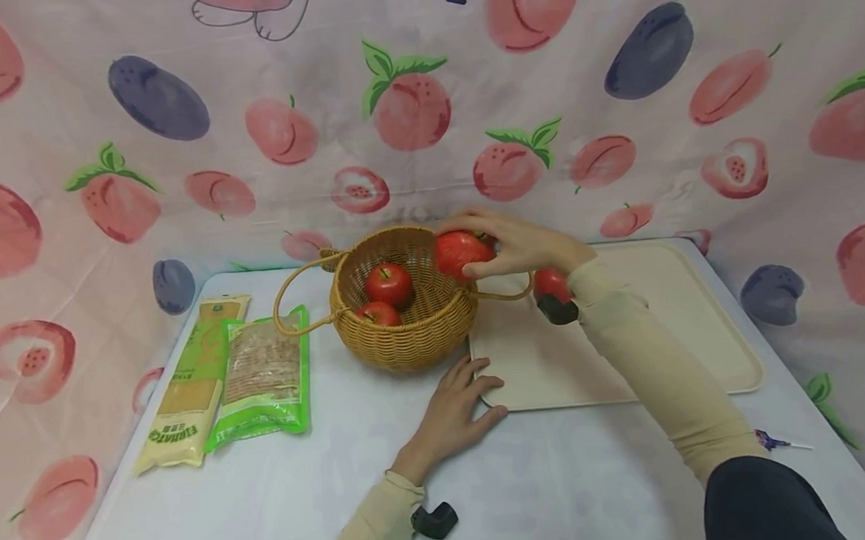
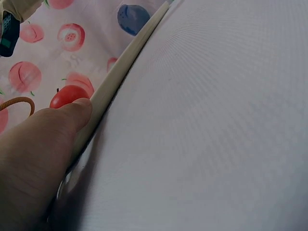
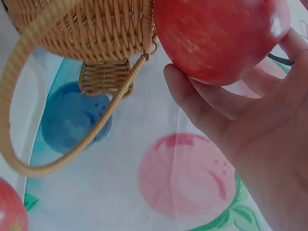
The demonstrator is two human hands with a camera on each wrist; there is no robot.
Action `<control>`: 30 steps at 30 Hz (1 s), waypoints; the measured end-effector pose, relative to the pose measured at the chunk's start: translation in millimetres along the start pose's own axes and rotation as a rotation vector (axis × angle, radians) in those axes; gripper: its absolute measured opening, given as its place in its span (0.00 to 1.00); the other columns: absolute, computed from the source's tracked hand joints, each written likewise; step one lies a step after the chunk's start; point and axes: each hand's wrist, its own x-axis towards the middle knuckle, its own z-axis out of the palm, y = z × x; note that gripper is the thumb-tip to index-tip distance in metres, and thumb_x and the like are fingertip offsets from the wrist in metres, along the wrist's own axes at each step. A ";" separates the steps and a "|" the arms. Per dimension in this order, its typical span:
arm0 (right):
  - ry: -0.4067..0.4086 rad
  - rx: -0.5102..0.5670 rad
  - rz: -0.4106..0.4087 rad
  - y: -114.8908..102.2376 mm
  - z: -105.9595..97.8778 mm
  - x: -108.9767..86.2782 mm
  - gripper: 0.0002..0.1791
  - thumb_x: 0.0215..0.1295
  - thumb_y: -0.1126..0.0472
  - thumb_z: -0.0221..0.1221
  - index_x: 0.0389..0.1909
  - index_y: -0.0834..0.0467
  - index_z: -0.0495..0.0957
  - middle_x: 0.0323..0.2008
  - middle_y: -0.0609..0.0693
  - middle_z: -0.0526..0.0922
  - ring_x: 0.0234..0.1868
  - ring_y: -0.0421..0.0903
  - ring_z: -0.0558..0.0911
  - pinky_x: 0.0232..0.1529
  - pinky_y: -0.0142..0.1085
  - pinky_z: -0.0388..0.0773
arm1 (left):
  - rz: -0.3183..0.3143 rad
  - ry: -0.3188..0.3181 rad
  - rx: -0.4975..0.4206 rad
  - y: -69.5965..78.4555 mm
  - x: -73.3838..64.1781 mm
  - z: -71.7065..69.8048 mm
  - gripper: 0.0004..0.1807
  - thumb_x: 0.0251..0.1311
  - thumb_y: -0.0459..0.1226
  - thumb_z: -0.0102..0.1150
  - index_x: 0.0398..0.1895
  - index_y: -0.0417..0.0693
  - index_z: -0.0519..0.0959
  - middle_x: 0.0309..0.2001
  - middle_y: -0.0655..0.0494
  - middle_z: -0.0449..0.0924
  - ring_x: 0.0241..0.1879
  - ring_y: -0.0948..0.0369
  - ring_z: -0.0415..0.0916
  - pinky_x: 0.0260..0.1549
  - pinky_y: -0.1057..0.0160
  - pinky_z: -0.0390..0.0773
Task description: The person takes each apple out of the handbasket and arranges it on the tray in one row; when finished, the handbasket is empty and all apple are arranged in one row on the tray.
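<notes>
My right hand (image 1: 522,242) grips a red apple (image 1: 461,254) at the right rim of a round wicker basket (image 1: 403,345) with looped handles. In the right wrist view, fingers curl round the same apple (image 3: 221,38) beside the woven wall. Two more apples lie inside the basket, one toward the middle (image 1: 388,285) and one at the front left (image 1: 378,313). My left hand (image 1: 451,420), fingers spread, rests at the front left corner of a cream tray (image 1: 671,331). Another apple (image 1: 550,283) sits on the tray, partly hidden by the right wrist camera.
Left of the basket lie a green-edged packet (image 1: 262,377) and a long yellow-green packet (image 1: 189,389), side by side. A wrapped lollipop (image 1: 775,441) is on the table at the right. Behind everything hangs a fruit-print cloth (image 1: 413,181).
</notes>
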 end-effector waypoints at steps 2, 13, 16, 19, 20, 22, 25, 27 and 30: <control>0.006 0.004 -0.003 2.2 -2.0 -3.0 0.33 0.56 0.48 0.64 0.64 0.37 0.65 0.63 0.44 0.65 0.57 0.45 0.72 0.55 0.48 0.76 | -0.002 -0.001 -0.003 -0.2 0.2 -0.4 0.21 0.61 0.56 0.54 0.54 0.60 0.75 0.67 0.55 0.64 0.71 0.49 0.53 0.68 0.46 0.58; 0.031 0.004 0.085 16.9 -10.3 -28.2 0.32 0.55 0.49 0.65 0.62 0.37 0.67 0.62 0.41 0.65 0.55 0.45 0.72 0.52 0.47 0.77 | 0.006 0.011 0.026 -3.9 -0.1 1.9 0.21 0.61 0.58 0.52 0.53 0.62 0.75 0.66 0.56 0.65 0.71 0.49 0.54 0.67 0.47 0.60; 0.031 0.000 0.117 22.2 -11.3 -34.2 0.31 0.55 0.50 0.65 0.61 0.36 0.67 0.62 0.41 0.64 0.56 0.45 0.71 0.53 0.48 0.77 | 0.009 0.014 0.023 -3.8 0.2 1.4 0.21 0.61 0.57 0.53 0.53 0.62 0.75 0.66 0.55 0.65 0.71 0.49 0.55 0.67 0.47 0.60; 0.038 -0.018 0.140 28.1 -11.5 -39.8 0.30 0.55 0.50 0.65 0.60 0.35 0.67 0.62 0.41 0.64 0.58 0.46 0.70 0.55 0.50 0.75 | 0.019 0.021 0.028 -4.0 0.6 1.3 0.20 0.61 0.56 0.54 0.53 0.61 0.75 0.65 0.55 0.66 0.70 0.48 0.56 0.66 0.46 0.61; 0.040 -0.023 0.149 29.9 -11.6 -41.6 0.30 0.55 0.50 0.65 0.59 0.34 0.67 0.61 0.41 0.64 0.58 0.46 0.69 0.55 0.51 0.75 | 0.019 0.020 0.027 -4.0 0.8 1.1 0.20 0.61 0.56 0.54 0.53 0.61 0.75 0.65 0.55 0.66 0.70 0.48 0.56 0.66 0.46 0.61; 0.044 -0.036 0.163 33.7 -11.4 -45.4 0.31 0.54 0.50 0.65 0.59 0.34 0.68 0.62 0.42 0.64 0.59 0.46 0.68 0.55 0.52 0.74 | 0.027 0.023 0.035 -4.2 0.9 1.4 0.20 0.61 0.56 0.54 0.53 0.61 0.75 0.65 0.54 0.66 0.70 0.47 0.56 0.66 0.46 0.61; 0.045 -0.044 0.197 39.8 -11.5 -51.2 0.31 0.54 0.49 0.65 0.59 0.34 0.67 0.62 0.42 0.63 0.59 0.47 0.68 0.54 0.53 0.74 | 0.032 0.019 0.036 -3.8 0.8 0.8 0.20 0.61 0.55 0.54 0.53 0.60 0.75 0.65 0.53 0.66 0.70 0.47 0.56 0.66 0.46 0.61; 0.046 -0.034 0.219 43.8 -11.7 -55.3 0.31 0.53 0.49 0.66 0.60 0.34 0.67 0.62 0.42 0.63 0.59 0.47 0.68 0.54 0.53 0.74 | 0.033 0.014 0.031 -3.3 0.8 0.3 0.20 0.62 0.55 0.54 0.53 0.60 0.75 0.66 0.53 0.65 0.70 0.47 0.55 0.67 0.46 0.61; 0.055 -0.031 0.245 48.5 -12.8 -61.7 0.32 0.53 0.48 0.66 0.60 0.35 0.67 0.63 0.42 0.62 0.59 0.47 0.68 0.55 0.53 0.74 | 0.025 0.002 0.023 -2.5 1.1 -0.9 0.20 0.62 0.55 0.53 0.54 0.60 0.75 0.66 0.53 0.64 0.71 0.47 0.54 0.68 0.47 0.59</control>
